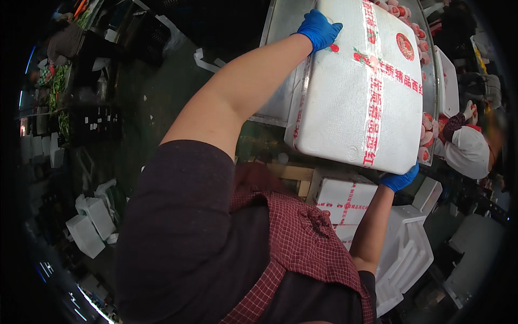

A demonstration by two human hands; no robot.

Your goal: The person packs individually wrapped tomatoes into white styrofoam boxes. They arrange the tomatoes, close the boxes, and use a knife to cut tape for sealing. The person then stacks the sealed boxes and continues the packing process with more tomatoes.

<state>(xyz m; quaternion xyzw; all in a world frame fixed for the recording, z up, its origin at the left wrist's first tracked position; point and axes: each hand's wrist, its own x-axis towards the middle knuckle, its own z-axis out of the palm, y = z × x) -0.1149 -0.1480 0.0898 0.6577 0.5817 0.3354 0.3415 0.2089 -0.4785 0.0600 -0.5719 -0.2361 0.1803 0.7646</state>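
Note:
A large white foam box [340,109], wrapped crosswise in clear tape with red print, is held between my two blue-gloved hands above a metal table [275,97]. My left hand [319,30] presses on the box's far left edge, fingers bent over its top. At the near right corner, my right hand [400,180] grips from the side and below, its fingertips partly hidden. Past the box's right side lie several red tomatoes in white foam net sleeves [427,133].
Taped foam boxes [348,198] stand below, near a wooden pallet [291,172]. Nested white foam boxes [404,243] are at the lower right. A person in a white apron [467,152] is at the right, another person [66,42] at the far left. Foam boxes [91,227] lie on the floor.

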